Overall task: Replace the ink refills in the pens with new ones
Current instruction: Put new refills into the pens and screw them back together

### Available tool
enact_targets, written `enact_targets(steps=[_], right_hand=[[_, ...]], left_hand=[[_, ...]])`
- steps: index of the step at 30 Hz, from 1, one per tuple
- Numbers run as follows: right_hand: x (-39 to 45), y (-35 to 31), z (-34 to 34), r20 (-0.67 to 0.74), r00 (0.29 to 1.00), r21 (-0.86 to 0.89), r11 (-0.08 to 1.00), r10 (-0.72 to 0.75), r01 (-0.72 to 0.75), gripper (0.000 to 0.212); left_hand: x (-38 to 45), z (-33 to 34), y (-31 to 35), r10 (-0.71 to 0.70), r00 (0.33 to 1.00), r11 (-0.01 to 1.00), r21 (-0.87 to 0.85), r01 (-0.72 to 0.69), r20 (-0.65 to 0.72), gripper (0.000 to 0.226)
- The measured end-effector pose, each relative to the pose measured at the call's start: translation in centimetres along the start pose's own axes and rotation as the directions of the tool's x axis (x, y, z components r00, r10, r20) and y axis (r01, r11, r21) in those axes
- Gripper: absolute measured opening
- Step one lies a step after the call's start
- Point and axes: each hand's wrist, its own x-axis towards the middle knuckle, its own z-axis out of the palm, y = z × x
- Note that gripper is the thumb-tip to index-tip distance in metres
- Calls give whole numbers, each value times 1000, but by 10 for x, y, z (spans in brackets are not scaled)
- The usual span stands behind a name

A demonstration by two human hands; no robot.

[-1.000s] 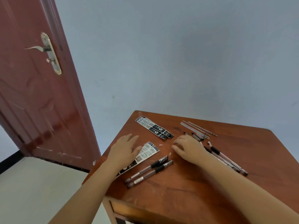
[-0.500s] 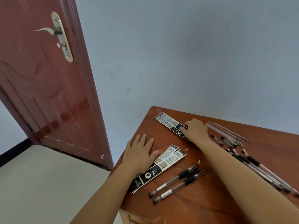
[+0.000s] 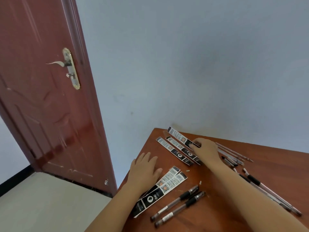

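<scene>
Lay flat on the wooden counter [image 3: 217, 206], the left hand [image 3: 143, 171]: fingers straight and spread, holding nothing, heel just touching the near packs [image 3: 160, 190]. Were long, narrow and flat, those two overlapping packs, black at one end and white with fine print and orange-tinted square codes at the other; print too small to read, only a white drop-shaped logo and a looped mark clear on the black.

Reached to the far corner, the right hand [image 3: 205, 149], fingers [image 3: 195, 142] curled down onto the black end of the farthest strip of the far packs [image 3: 178, 146]; pinching or only pressing, could not tell. Lay fanned side by side there, three such strips, same black-and-white printing, text illegible.

Rested parallel near the front edge, two pens [image 3: 178, 204]: clear barrels, black rubber grips, small white labels unreadable. Lay beyond the right wrist a bundle of thin bare refills [image 3: 234, 152], grey and slender, partly hidden by the hand. Showed right of the forearm more pens [image 3: 270, 193], partly covered by the arm, count uncertain. Scattered between the packs, small pale scraps [image 3: 188, 170].

Stood at left a glossy red-brown door [image 3: 50, 114] with a metal handle [image 3: 66, 64] on a brass-coloured plate.
</scene>
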Motion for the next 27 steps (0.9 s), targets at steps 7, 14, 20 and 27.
enact_targets(steps=[7, 14, 20, 27], right_hand=[[-71, 9, -67, 18, 994, 394, 914, -106, 91, 18], [-110, 49, -97, 113, 988, 452, 891, -105, 43, 28], [-104, 82, -126, -53, 997, 563, 823, -53, 74, 23], [-96, 113, -127, 37, 987, 418, 899, -157, 128, 33]], left_hand=[[-11, -25, 87, -143, 948, 607, -782, -144, -286, 19], [-19, -18, 163, -184, 951, 216, -954, -208, -249, 27], [-16, -7, 184, 92, 948, 491, -815, -308, -303, 22], [-12, 32, 193, 368, 864, 781, -390, -488, -344, 15]])
